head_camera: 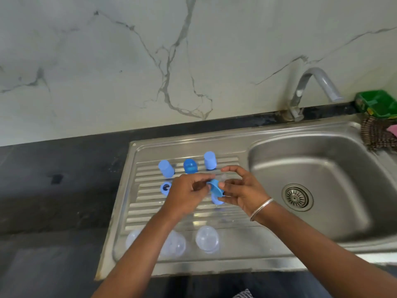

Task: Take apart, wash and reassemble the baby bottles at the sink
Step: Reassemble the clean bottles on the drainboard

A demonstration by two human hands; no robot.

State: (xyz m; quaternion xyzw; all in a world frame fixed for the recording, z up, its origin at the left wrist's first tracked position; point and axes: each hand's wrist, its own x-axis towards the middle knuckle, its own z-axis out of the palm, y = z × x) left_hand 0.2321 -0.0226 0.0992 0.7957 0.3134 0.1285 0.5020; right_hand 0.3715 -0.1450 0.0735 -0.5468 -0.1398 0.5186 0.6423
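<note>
Both hands are meeting over the middle of the drainboard [137, 160]. The right hand [242, 191] is pinching a blue collar [215, 188] between thumb and curled fingers — forefinger arching above. The left hand [185, 195], fingers curled, is touching the collar's left edge; whether it is gripping is unclear. Three clear domes [207, 238] are sitting along the near edge.

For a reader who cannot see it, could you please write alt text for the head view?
Both hands, left hand and right hand, hold a blue bottle collar over a steel draining board, among blue caps and clear bottles.
</note>
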